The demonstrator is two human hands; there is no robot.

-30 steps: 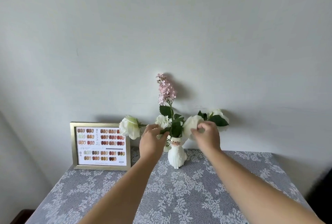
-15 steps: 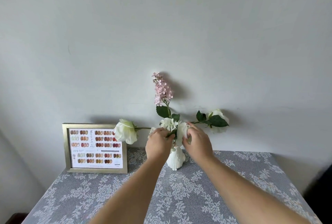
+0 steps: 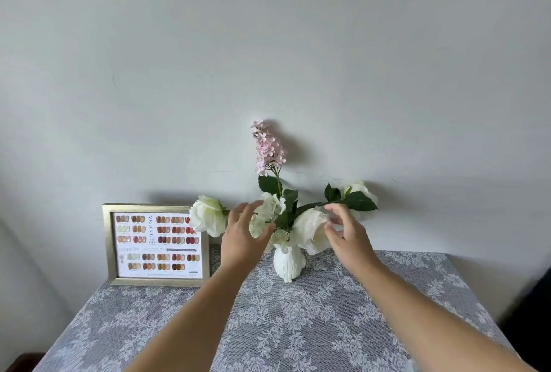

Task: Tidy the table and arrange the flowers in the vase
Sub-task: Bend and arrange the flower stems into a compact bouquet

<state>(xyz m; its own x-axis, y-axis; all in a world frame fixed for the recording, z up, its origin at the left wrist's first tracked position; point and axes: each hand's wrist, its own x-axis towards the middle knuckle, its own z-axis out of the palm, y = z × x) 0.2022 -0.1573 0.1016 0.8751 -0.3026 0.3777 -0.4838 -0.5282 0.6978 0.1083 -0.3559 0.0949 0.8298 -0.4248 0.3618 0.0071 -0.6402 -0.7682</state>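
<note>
Spreading across the lower half of the view, the desk (image 3: 298, 327) wears a grey lace cloth and backs onto a plain wall. At about 9 o'clock from the vase stands a gold-edged picture frame (image 3: 155, 245), upright, propped at the wall. The white vase (image 3: 287, 263) sits near the desk's far edge, roughly centre. From it a pink flower spike (image 3: 268, 148) rises toward 12 o'clock, one white rose (image 3: 207, 218) reaches out toward 9 o'clock, and another white rose (image 3: 359, 195) lies on a near-level stem toward 2 o'clock. Two softer white blooms (image 3: 310, 230) crowd just above the vase mouth.

The left hand (image 3: 243, 237) is spread wide, fingers loose, over the bloom left of centre; whether it touches the petals I cannot tell. The right hand (image 3: 347, 233) is also wide, fingers curved, just beside the right-hand central bloom and holding nothing.

My reading is that the step is fluffing and balancing the bouquet. To do it well, nudge the heads with light fingertip touches, not squeezes, as petals this soft likely crease. Steady the slim vase with one hand if a stem needs pulling, since the long sideways roses could tip it. Lifting the two outer roses a little toward 11 and 1 o'clock would probably look tidier.
</note>
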